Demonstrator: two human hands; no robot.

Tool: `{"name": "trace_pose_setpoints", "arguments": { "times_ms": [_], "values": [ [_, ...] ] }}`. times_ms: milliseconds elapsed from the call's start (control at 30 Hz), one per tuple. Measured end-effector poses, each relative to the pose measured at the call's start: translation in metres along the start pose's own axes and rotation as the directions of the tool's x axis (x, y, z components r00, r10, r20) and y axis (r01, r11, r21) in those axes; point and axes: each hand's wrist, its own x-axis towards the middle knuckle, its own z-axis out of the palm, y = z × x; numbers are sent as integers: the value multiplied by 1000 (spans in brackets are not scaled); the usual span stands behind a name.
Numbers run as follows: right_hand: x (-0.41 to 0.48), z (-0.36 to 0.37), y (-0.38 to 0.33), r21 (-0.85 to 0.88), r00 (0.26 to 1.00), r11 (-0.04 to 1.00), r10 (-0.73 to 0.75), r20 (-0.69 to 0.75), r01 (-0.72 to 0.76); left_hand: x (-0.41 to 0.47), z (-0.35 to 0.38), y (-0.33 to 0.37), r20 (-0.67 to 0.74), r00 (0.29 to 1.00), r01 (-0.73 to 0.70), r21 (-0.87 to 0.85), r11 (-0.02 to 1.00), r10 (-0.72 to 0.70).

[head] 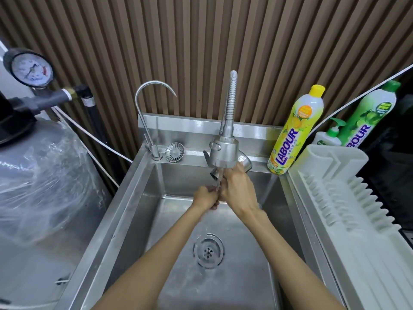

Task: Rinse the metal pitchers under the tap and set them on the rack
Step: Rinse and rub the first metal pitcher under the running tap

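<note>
Bare forearms over a stainless steel sink (125, 198), both hands under the running silver spray tap (224, 153).

Left hand (204, 196) curled, fingertips against the right hand (237, 189); right fingers reaching up beneath the tap head; cannot tell what either grips. Small shiny steel pitcher (245, 163) just behind the right hand by the sink's back ledge, partly hidden. White plastic dish rack (357, 209) on the right, yellow dish-soap bottle (295, 133) behind it, brown slatted wall (201, 41) beyond. Pitcher tilted; spout direction and long axis unclear.
</note>
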Motion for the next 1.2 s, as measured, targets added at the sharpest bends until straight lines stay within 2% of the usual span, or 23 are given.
{"name": "trace_pose_setpoints", "arguments": {
  "times_ms": [100,200,267,333,367,433,500,633,700,767,867,933,1033,1133,1200],
  "values": [
    [0,2,15,52,998,997,62,-32,-61,-8,6,7,88,996,34,-36,999,-30],
    [-1,1,33,209,976,961,203,-80,-183,-9,5,14,29,1000,2,69,998,-4],
    [-8,-2,42,367,932,876,358,-61,-313,-10,-1,17,-55,998,-35,159,987,44],
    [-19,-3,46,504,888,767,460,0,-397,-14,-9,17,-56,997,-43,162,986,53],
    [-26,-2,44,565,882,721,471,24,-400,-16,-12,15,-33,998,-44,113,993,48],
    [-37,-3,38,655,891,657,452,54,-373,-18,-16,9,-28,999,-46,-95,994,44],
    [-43,-3,32,733,902,592,426,67,-334,-25,-17,7,-48,995,-96,-298,950,86],
    [-42,-4,28,837,908,475,414,60,-271,-35,-16,4,0,978,-181,-511,841,210],
    [-39,-6,26,872,898,411,434,68,-265,-42,-16,1,0,962,-227,-555,800,274],
    [-36,-9,24,905,884,324,455,105,-275,-46,-17,-3,5,934,-307,-502,808,358],
    [-36,-12,22,945,850,93,470,237,-314,-50,-19,-2,-57,892,-448,-229,864,448],
    [-39,-13,23,932,829,10,459,319,-364,-52,-21,3,-107,855,-516,-60,855,508],
    [-41,-18,24,890,789,46,485,377,-454,-59,-21,8,-166,798,-573,87,815,579],
    [-36,-28,23,815,755,222,558,344,-535,-61,-17,2,-242,796,-518,202,831,555],
    [-30,-34,24,741,750,363,599,278,-565,-57,-15,-2,-254,824,-482,157,862,507]
  ]
}}
